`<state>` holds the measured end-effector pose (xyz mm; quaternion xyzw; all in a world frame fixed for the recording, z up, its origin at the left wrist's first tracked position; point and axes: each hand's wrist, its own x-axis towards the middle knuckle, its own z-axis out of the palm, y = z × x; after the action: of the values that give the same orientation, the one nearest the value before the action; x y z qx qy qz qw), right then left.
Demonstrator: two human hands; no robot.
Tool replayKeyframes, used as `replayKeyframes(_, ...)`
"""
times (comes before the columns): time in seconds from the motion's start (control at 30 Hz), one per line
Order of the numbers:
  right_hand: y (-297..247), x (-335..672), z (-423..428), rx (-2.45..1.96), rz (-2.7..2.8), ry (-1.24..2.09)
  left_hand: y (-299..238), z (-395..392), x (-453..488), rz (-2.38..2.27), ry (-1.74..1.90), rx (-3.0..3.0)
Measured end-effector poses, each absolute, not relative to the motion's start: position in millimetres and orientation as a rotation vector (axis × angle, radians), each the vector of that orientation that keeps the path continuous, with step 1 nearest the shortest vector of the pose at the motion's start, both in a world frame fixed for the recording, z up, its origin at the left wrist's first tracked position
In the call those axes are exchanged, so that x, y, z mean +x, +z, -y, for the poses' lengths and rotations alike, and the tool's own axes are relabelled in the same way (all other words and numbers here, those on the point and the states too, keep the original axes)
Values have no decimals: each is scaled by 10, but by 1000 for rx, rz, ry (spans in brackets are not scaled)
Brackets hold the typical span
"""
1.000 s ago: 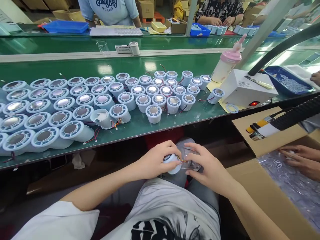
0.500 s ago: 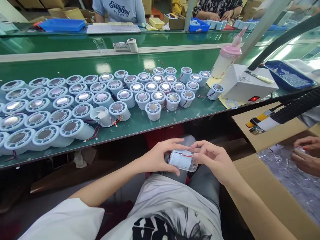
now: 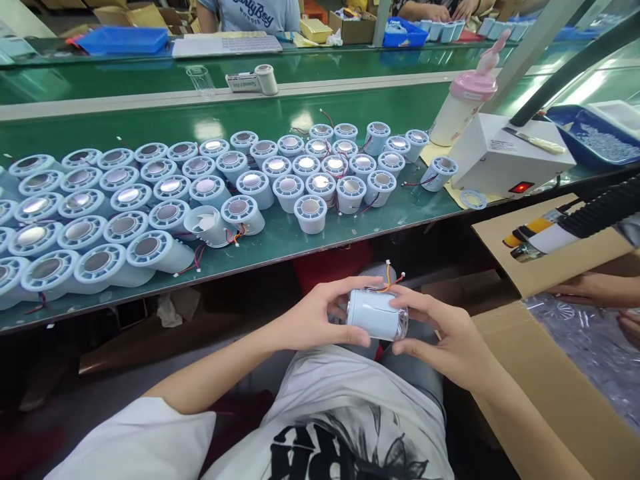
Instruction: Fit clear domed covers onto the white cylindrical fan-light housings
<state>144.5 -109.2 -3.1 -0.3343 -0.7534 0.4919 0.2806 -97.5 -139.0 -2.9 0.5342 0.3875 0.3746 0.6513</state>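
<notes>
Above my lap, I hold a light-blue cylindrical housing [image 3: 373, 315] with clear plastic at its ends. My left hand [image 3: 320, 317] grips its left end between thumb and fingers. At the other end, my right hand [image 3: 440, 327] has its fingers on top and its thumb low at the clear rim. Thin red, yellow and dark wires [image 3: 387, 280] with small white plugs stick up from the housing's upper side. On the green bench in front stand many similar light-blue housings [image 3: 310, 215] with round metallic discs in their tops, some with wires trailing out.
A white box with a red lit switch [image 3: 523, 187] stands at the right, beside a pink-lidded bottle [image 3: 463, 107] and a blue tray of small pieces [image 3: 595, 137]. A cardboard carton [image 3: 520, 353] of clear plastic parts is at lower right, with another person's hands [image 3: 590, 290] near it.
The housing has turned, and its wires now stand up instead of lying across it. My right fingers have moved from the wires to the housing's right end. The view has shifted slightly.
</notes>
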Motion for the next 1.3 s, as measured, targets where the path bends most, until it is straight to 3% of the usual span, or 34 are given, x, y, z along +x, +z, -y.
replayKeyframes(0.63, 68, 1433, 1069, -968, 1511, 2006, 15, 1397, -1014, -843, 902, 1628)
replayKeyframes(1.3, -9, 1356, 1093, -1067, 1219, 2145, 58, 1413, -1018, -872, 866, 1513)
